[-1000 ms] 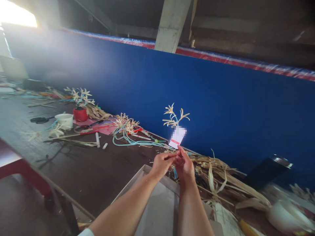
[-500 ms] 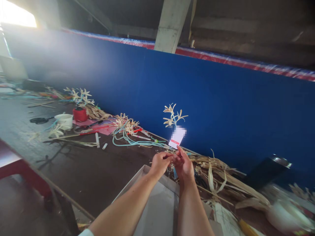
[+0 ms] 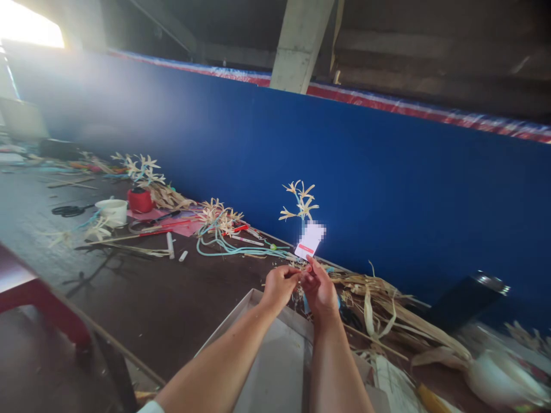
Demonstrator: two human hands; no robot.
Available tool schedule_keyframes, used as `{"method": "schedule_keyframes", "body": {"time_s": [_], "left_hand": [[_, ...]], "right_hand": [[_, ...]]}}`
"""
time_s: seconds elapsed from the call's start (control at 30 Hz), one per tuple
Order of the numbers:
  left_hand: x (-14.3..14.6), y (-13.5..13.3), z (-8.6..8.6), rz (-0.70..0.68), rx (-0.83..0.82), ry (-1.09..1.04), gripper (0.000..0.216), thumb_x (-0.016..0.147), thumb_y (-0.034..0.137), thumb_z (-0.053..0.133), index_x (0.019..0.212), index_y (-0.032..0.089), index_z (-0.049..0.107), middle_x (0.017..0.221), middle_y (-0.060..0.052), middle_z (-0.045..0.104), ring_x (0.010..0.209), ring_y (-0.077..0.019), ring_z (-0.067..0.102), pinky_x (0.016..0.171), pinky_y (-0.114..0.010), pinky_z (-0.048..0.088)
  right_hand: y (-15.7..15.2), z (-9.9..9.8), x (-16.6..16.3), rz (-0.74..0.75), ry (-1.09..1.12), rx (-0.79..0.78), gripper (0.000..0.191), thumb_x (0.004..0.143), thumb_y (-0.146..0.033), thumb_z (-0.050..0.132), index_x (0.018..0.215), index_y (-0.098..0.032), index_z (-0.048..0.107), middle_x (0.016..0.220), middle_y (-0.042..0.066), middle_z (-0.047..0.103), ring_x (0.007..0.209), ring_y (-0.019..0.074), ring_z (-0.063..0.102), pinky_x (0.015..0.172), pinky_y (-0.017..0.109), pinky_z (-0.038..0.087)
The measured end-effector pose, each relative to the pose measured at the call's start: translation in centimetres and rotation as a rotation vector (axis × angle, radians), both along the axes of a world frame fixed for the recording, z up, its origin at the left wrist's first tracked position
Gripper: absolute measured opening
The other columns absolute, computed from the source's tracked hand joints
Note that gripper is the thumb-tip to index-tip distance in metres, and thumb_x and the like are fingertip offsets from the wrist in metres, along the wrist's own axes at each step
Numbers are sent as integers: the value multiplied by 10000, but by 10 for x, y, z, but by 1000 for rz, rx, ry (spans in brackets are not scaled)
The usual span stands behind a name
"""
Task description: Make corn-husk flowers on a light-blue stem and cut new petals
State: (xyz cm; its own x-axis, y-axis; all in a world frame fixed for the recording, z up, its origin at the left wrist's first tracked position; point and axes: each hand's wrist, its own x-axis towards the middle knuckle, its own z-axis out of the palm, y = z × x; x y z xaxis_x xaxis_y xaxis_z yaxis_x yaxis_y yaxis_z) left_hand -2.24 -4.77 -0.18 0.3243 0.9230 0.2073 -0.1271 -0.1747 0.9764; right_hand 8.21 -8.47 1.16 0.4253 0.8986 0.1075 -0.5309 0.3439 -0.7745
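My left hand [image 3: 282,284] is closed in a pinch above the near edge of a shallow grey-white tray [image 3: 275,355]. Against it, my right hand [image 3: 319,287] has its fingers curled together. From between them rises an artificial flower stem [image 3: 303,217], pale blue with cream husk-like blossoms [image 3: 300,201] at its top. Its lower part is hidden by the fingers and a white card [image 3: 306,244] with a pink stripe, partly pixelated, just above my right fingertips. I cannot tell whether the card touches them.
Pale blue stems with husk flowers [image 3: 219,215] lie behind left. Beyond are a white cup [image 3: 112,212], black scissors [image 3: 71,211] and a red pot [image 3: 140,201] holding flowers. Dried husks [image 3: 408,310] heap at right, beside a dark bottle [image 3: 471,298] and a white bowl [image 3: 503,373]. A blue partition [image 3: 387,189] stands behind.
The blossoms have turned and shifted slightly left above my hands. Both hands have moved only a little, staying together; the card and the table things look unmoved.
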Motion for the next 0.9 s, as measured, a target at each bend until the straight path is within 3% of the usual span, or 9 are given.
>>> {"method": "schedule_keyframes", "body": {"time_s": [0.27,0.63,0.9], "left_hand": [[-3,-3,5,36,2,21,217,701,328,634,776,137,704,571,-10,616,506,-111,532,494,-213,379],[-11,13,10,32,-275,-313,189,649,278,688,771,134,699,624,-9,619,546,-107,544,523,-221,445],[-12,18,6,53,-223,-283,181,663,257,685,808,154,713,651,-11,632,543,-103,540,500,-215,443]], "right_hand": [[1,-3,-1,-10,-44,-22,266,677,-302,731,920,-202,696,696,-39,561,526,46,459,503,164,429],[2,-1,-2,-16,-53,-58,264,643,-302,747,879,-190,708,683,-37,533,506,36,388,399,145,311],[4,-3,1,-6,-25,-51,280,641,-297,750,889,-176,703,686,-34,516,512,32,375,396,138,300]]}}
